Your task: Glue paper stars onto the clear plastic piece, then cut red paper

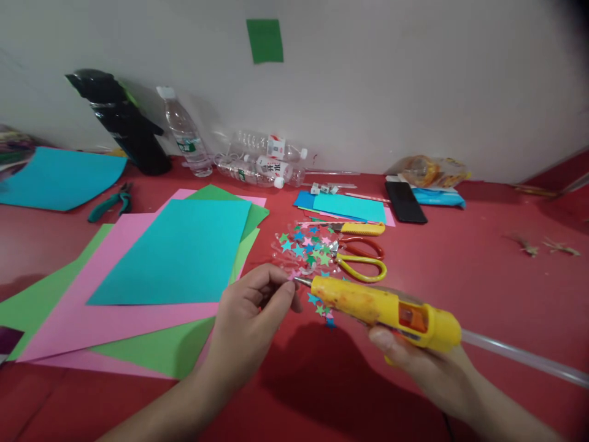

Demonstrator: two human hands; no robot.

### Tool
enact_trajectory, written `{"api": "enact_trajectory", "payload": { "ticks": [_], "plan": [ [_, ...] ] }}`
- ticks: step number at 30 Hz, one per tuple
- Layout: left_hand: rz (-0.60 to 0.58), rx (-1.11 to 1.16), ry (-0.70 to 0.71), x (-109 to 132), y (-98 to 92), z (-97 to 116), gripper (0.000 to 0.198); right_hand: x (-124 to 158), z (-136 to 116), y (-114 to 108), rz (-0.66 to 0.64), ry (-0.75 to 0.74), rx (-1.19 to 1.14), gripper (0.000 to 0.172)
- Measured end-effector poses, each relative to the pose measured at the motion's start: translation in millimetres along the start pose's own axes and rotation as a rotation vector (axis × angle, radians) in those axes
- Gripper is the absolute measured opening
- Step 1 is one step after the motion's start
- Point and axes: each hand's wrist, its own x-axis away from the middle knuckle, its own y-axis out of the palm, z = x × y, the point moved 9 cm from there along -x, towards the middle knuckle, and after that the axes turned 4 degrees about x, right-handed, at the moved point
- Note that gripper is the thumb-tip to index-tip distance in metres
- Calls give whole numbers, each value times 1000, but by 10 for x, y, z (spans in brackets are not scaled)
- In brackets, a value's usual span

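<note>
My right hand (414, 362) is wrapped round the handle of a yellow glue gun (368, 301). A clear glue stick (519, 356) sticks out of its back end. The metal nozzle points left and meets a small pink paper star (293, 277) at the fingertips of my left hand (253, 313). My left thumb and forefinger pinch that star; the other fingers curl behind, partly hidden. Just beyond the nozzle lies a pile of small paper stars (308, 245) in green, blue and pink, with more stars (322, 307) under the gun.
Scissors (368, 268) and a yellow cutter (363, 228) lie by the stars. Coloured sheets (179, 252) spread at left, near pliers (110, 202). A black flask (124, 123), an upright bottle (186, 135), lying bottles (257, 169) and a phone (406, 201) are towards the wall.
</note>
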Motion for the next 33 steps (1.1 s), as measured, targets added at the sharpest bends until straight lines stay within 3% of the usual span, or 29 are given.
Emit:
{"api": "enact_trajectory", "payload": {
  "ticks": [5,18,27,33],
  "plan": [
    [5,-28,13,21,-11,19,16,37,73,5,32,121,-29,27],
    [14,-57,13,7,-12,9,17,-38,-39,56,-52,-41,-35,16],
    [14,-79,11,5,-13,7,17,-35,-30,41,-27,-57,-25,15],
    [18,-86,24,17,-17,29,17,6,50,9,36,-33,35,23]
  ]
}}
